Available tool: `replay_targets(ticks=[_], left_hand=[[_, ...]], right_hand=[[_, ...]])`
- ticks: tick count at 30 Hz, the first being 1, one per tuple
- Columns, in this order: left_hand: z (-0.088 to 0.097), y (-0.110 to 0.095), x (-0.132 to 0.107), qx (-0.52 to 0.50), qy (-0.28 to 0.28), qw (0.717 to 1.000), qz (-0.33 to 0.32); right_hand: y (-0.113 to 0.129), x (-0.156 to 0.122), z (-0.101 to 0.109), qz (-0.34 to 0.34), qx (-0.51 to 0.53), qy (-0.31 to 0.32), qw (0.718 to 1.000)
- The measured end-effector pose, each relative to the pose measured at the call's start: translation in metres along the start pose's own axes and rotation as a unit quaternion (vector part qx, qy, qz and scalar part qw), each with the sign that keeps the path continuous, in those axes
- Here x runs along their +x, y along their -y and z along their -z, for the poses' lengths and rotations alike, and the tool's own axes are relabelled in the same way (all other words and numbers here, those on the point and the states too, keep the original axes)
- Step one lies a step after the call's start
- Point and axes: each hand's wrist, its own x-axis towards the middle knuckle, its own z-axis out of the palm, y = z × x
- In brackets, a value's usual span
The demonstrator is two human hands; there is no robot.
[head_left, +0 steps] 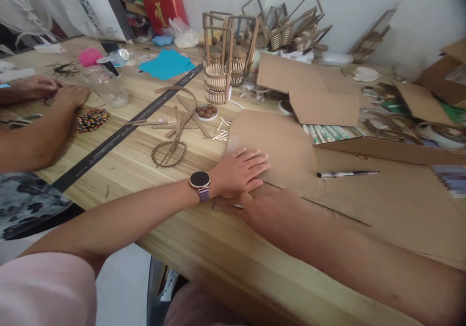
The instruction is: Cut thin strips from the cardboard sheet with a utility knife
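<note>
My left hand [240,171], with a round watch [200,180] on its wrist, lies flat with fingers stretched out on the near left part of a large brown cardboard sheet [291,151]. My right hand [252,200] comes in from the lower right and sits just below the left hand at the sheet's edge. Its fingers are tucked under my left wrist and hidden. A small cardboard scrap [221,204] shows beside it. A pen [345,174] rests on the sheet to the right.
Another person's hands [69,95] work at the far left near a pile of coloured beads [92,120]. On the wooden table [204,248] are a black strip [127,129], a toothed wooden ring [169,154], wooden lantern frames [218,73], blue paper [165,63] and open cardboard boxes [320,90].
</note>
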Motion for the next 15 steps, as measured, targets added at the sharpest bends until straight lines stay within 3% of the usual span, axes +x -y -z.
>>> replay_targets(ticks=[5,15], left_hand=[[-0.005,0.004,0.002,0.000,-0.006,1.000,-0.003],[-0.006,0.004,0.003,0.005,-0.008,1.000,-0.005]], right_hand=[[0.013,0.024,0.010,0.016,-0.009,-0.018,1.000],[0.015,0.027,0.005,0.022,0.030,-0.062,0.997]])
